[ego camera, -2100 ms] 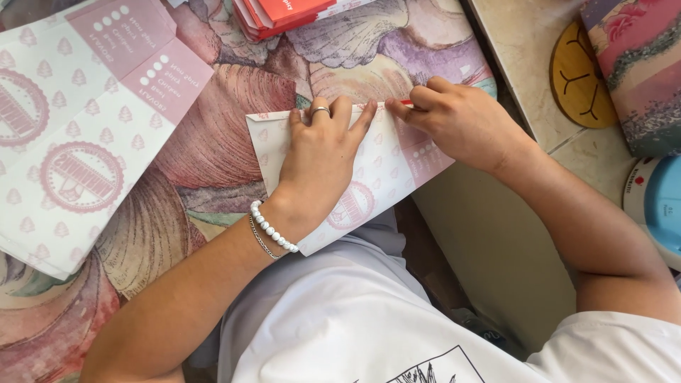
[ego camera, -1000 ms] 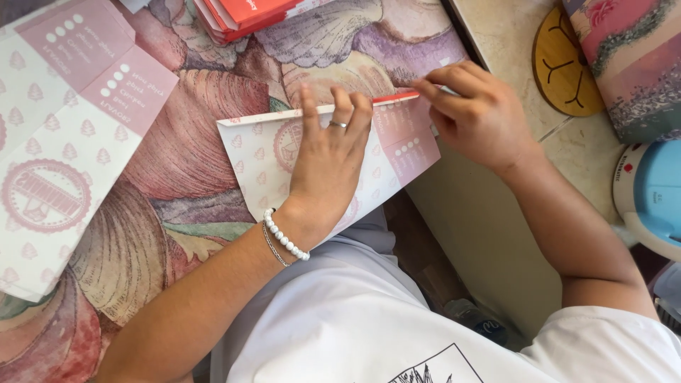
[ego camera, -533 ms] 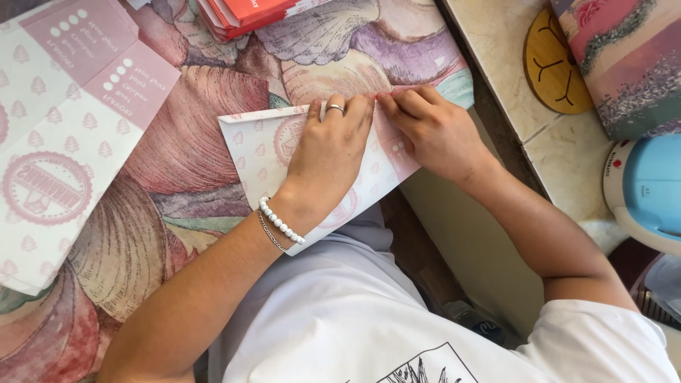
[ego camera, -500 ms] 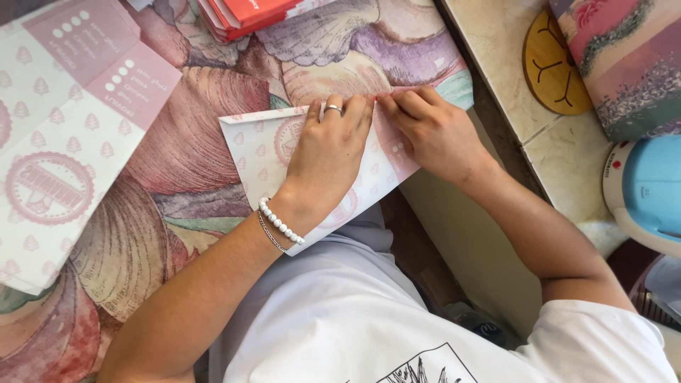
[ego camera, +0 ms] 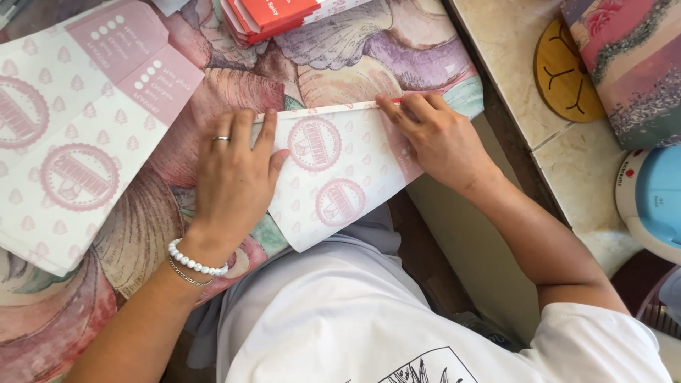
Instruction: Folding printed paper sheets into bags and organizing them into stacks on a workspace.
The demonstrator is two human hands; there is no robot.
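Pink-printed wrapping paper (ego camera: 340, 177), white with round pink stamps and small tree shapes, lies folded on the shell-patterned surface (ego camera: 333, 64) at its near edge, directly ahead of the person's white-shirted torso, with one corner hanging off over the lap. Its folded top edge runs left to right, tilted slightly upward toward the right, and both hands sit on that line. The left hand (ego camera: 234, 177) lies flat with fingers spread over the paper's left end, palm partly on the surface, a ring on one finger and a white bead bracelet (ego camera: 197, 261) at the wrist. The right hand (ego camera: 436, 138) presses down on the right end, fingers drawn together and fingertips (ego camera: 386, 105) on the crease; neither grip pinches, both only press. So the paper stretches between the two hands, its long axis across the body. Farther left lies a larger unfolded sheet (ego camera: 78, 142) of the same print; beyond, red cartons (ego camera: 273, 15); to the right, a round wooden coaster (ego camera: 564, 71).
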